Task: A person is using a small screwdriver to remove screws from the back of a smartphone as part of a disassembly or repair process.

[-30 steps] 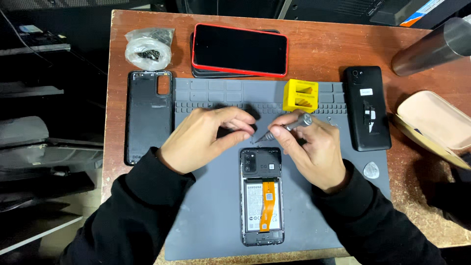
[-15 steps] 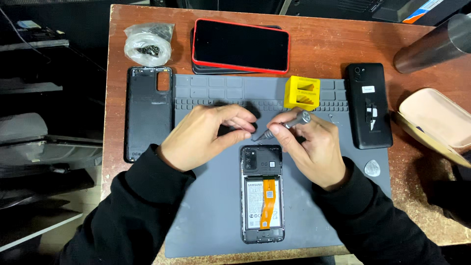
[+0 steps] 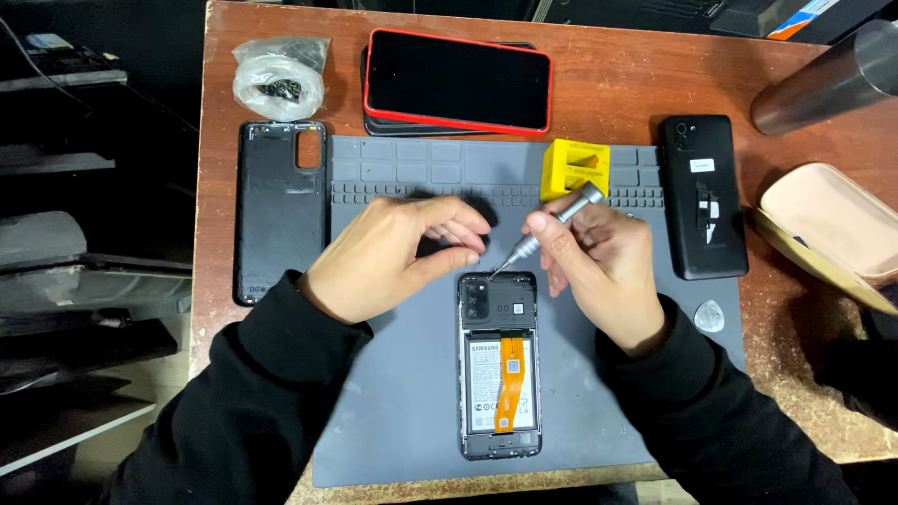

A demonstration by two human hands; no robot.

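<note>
At the left of the frame a black back cover lies on the wooden counter. The left hand curls loosely, holding nothing, just above an opened phone lying centre on a grey mat. The right hand pinches a slim metal screwdriver, tip at the phone's top edge. The phone looks light, stiff and fragile; hold its side edges.

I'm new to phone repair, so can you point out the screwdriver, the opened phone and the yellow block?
Screwdriver (image 3: pixel 552 220): head view, on its metal shaft.
Opened phone (image 3: pixel 499 374): head view, on its orange ribbon cable.
Yellow block (image 3: pixel 572 168): head view, on its top face.
</note>
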